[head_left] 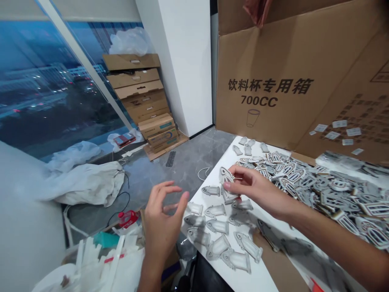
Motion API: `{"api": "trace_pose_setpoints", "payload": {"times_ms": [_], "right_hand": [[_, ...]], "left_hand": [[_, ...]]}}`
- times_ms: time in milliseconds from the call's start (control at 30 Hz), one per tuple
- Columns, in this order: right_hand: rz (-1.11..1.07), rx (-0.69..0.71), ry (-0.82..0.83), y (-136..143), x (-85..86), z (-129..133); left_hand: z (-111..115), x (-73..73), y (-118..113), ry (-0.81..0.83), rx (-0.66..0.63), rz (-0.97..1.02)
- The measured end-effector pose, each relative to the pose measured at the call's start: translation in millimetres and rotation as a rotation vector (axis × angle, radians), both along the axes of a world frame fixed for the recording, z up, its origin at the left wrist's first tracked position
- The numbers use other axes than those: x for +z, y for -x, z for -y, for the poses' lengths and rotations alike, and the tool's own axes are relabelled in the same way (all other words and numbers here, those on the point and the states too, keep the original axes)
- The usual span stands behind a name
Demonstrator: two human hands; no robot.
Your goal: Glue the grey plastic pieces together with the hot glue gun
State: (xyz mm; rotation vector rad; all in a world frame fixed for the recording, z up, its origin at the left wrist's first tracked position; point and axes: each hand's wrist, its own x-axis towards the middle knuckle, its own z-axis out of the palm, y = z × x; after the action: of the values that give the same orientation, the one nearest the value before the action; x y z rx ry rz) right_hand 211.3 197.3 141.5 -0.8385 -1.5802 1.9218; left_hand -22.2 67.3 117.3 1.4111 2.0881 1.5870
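Observation:
My right hand (pixel 244 182) pinches a small grey arch-shaped flat piece (pixel 225 174) between thumb and fingers, above the far part of the white table (pixel 223 275); whether it is one piece or two stacked I cannot tell. My left hand (pixel 165 209) hovers at the table's left edge, fingers curved and apart, holding nothing. Several similar grey pieces with pale translucent middles, such as one arch-shaped piece (pixel 217 226), lie spread over the table below both hands. To the right of my right hand lies a big heap of arch-shaped pieces (pixel 319 190) with window-like cut-outs.
A large cardboard box (pixel 261 52) stands behind the table. A brown cardboard strip (pixel 276 263) lies on the table near me. At lower left, a waste bin heaped with white scraps (pixel 100 259) holds a red-labelled bottle (pixel 127 219). Stacked cartons (pixel 146 97) stand by the window.

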Motion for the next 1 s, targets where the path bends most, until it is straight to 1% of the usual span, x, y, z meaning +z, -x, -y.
{"api": "trace_pose_setpoints", "payload": {"times_ms": [67, 133, 200, 267, 333, 467, 600, 733, 833, 933, 1000], "right_hand": [[-0.014, -0.008, 0.066, -5.5, 7.7, 15.3], [-0.017, -0.011, 0.092, -9.8, 11.4, 26.7], [-0.032, -0.008, 0.1, -12.7, 12.0, 34.5], [-0.05, -0.013, 0.074, -14.5, 10.1, 39.4], [-0.06, -0.03, 0.034, -15.6, 6.9, 42.7], [-0.031, -0.078, -0.051, -16.6, 2.8, 48.3], [0.021, -0.132, -0.182, -15.4, 3.6, 53.3], [0.054, -0.155, -0.176, -14.1, 3.9, 55.4], [0.041, -0.161, -0.147, -14.6, 5.6, 56.3], [0.027, -0.156, -0.126, -15.6, 9.0, 57.6], [0.024, -0.161, -0.114, -15.8, 10.8, 58.5]], "left_hand": [[-5.3, 10.6, -18.9, -0.062, -0.072, 0.008], [-8.0, 18.6, -33.2, -0.082, -0.144, -0.006], [-9.1, 24.9, -44.9, -0.097, -0.21, -0.024], [-9.5, 29.6, -55.1, -0.119, -0.244, -0.066], [-9.7, 32.7, -63.9, -0.158, -0.255, -0.143], [-9.4, 34.3, -74.7, -0.242, -0.221, -0.272], [-8.6, 33.2, -77.2, -0.216, -0.198, -0.34], [-8.6, 33.3, -76.8, -0.125, -0.218, -0.278], [-9.4, 32.6, -75.0, -0.081, -0.3, -0.142], [-9.7, 29.5, -71.1, -0.079, -0.398, 0.037], [-9.2, 27.0, -68.0, -0.086, -0.44, 0.112]]}}
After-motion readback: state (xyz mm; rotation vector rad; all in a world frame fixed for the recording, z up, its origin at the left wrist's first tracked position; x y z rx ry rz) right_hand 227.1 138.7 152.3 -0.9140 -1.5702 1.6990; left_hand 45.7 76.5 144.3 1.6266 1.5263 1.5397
